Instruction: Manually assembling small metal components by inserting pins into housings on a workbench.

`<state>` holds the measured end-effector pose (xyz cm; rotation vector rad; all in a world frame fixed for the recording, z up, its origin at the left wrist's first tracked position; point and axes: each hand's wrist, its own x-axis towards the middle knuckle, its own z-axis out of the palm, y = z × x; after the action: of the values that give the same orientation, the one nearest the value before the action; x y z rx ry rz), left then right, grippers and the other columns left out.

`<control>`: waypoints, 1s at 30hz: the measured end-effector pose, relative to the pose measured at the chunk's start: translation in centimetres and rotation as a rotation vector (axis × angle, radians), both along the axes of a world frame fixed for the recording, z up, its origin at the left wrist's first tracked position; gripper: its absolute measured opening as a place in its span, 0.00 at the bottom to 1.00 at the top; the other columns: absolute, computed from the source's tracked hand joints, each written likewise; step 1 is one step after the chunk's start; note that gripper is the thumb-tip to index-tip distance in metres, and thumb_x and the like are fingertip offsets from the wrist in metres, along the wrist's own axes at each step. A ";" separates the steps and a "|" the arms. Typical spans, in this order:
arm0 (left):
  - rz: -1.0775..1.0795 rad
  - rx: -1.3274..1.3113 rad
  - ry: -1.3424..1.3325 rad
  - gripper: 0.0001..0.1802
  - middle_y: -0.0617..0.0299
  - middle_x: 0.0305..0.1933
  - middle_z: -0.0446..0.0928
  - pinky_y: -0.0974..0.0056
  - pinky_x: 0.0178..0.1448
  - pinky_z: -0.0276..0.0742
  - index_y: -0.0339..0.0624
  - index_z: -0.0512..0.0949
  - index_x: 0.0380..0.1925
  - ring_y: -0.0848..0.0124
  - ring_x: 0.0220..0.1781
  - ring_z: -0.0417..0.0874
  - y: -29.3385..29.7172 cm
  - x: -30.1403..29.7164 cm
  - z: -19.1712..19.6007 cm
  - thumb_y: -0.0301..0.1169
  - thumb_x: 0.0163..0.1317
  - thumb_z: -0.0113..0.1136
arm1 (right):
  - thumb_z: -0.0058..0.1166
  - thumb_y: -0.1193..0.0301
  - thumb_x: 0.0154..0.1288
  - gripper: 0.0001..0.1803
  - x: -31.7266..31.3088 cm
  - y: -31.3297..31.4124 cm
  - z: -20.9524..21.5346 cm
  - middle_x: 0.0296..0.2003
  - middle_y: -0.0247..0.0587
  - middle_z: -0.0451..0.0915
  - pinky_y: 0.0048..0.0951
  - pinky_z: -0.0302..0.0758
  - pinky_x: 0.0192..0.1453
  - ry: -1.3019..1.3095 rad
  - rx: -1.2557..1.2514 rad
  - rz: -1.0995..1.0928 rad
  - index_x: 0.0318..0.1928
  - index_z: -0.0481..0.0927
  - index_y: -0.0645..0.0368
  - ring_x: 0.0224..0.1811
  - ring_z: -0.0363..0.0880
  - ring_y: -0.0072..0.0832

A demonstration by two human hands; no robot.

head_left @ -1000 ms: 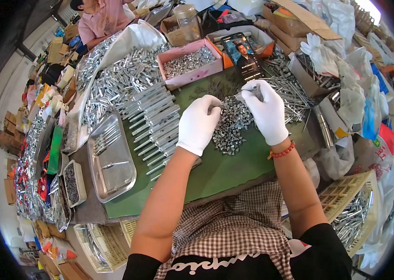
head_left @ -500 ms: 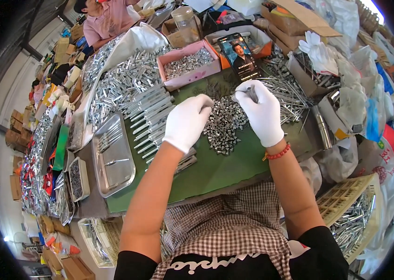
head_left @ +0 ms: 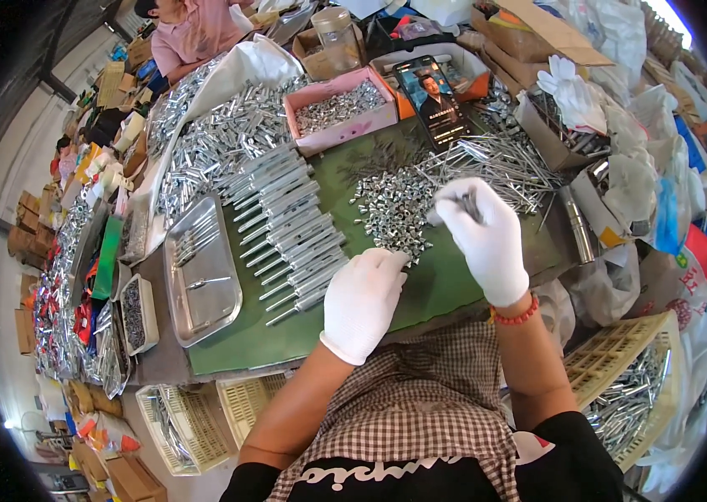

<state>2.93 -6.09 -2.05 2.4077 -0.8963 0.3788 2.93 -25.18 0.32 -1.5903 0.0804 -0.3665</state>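
Observation:
My left hand, in a white glove, has its fingertips drawn together at the near edge of a pile of small silvery metal cone-like pieces. Whatever those fingertips pinch is hidden. Just right of the pile my right hand, also gloved, is raised with its fingers curled in. A dark grey patch shows between its thumb and fingers, too unclear to name. Left of the pile lies a row of metal sleeve anchors, their thin rods pointing left.
A metal tray with a few rods stands at left. Behind are a pink box of small metal parts and a phone leaning upright. Loose long nails lie back right. A person in pink is at the far left.
My left hand has come nearer and slightly right, to the pile's near edge, uncovering the row of anchors. My right hand has moved nearer and a little right, still curled.

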 end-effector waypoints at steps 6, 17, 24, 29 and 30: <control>0.019 -0.305 0.089 0.12 0.58 0.45 0.83 0.58 0.44 0.80 0.46 0.83 0.42 0.57 0.39 0.84 0.1 -0.9 0.8 0.27 0.56 0.69 | 0.58 0.77 0.71 0.04 -4.0 0.6 0.3 0.33 0.32 0.83 0.20 0.76 0.44 0.196 0.008 0.202 0.43 0.81 0.66 0.37 0.80 0.15; -0.092 -0.364 0.173 0.15 0.56 0.44 0.83 0.64 0.38 0.79 0.41 0.83 0.44 0.65 0.37 0.84 1.3 -3.6 -0.1 0.20 0.56 0.70 | 0.56 0.73 0.73 0.09 -6.6 1.0 -0.4 0.33 0.36 0.86 0.22 0.77 0.44 0.443 0.046 0.427 0.45 0.82 0.67 0.37 0.82 0.18; -0.063 -0.429 0.360 0.08 0.60 0.40 0.82 0.63 0.40 0.80 0.44 0.82 0.39 0.64 0.35 0.84 1.7 -4.3 0.3 0.25 0.60 0.68 | 0.58 0.74 0.71 0.09 -7.2 1.2 -1.9 0.34 0.37 0.86 0.25 0.79 0.44 0.378 0.006 0.460 0.46 0.82 0.66 0.36 0.81 0.17; 0.032 -0.355 0.463 0.07 0.61 0.36 0.79 0.65 0.34 0.77 0.44 0.82 0.38 0.71 0.27 0.79 1.2 -4.3 0.4 0.26 0.60 0.69 | 0.63 0.78 0.63 0.07 -7.4 2.1 -2.2 0.31 0.39 0.84 0.26 0.78 0.39 0.069 -0.447 0.217 0.42 0.81 0.61 0.31 0.83 0.26; 0.074 -0.390 0.504 0.06 0.61 0.35 0.79 0.66 0.35 0.75 0.44 0.81 0.36 0.71 0.28 0.78 0.8 -4.3 0.5 0.25 0.60 0.69 | 0.63 0.78 0.63 0.07 -7.3 2.2 -2.3 0.31 0.39 0.84 0.26 0.78 0.39 0.069 -0.448 0.219 0.42 0.81 0.61 0.31 0.83 0.26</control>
<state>-1.34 -5.25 -1.53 2.0349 -0.4578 -0.0349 -4.39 -22.97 -2.00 -2.0326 -0.1315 -0.1629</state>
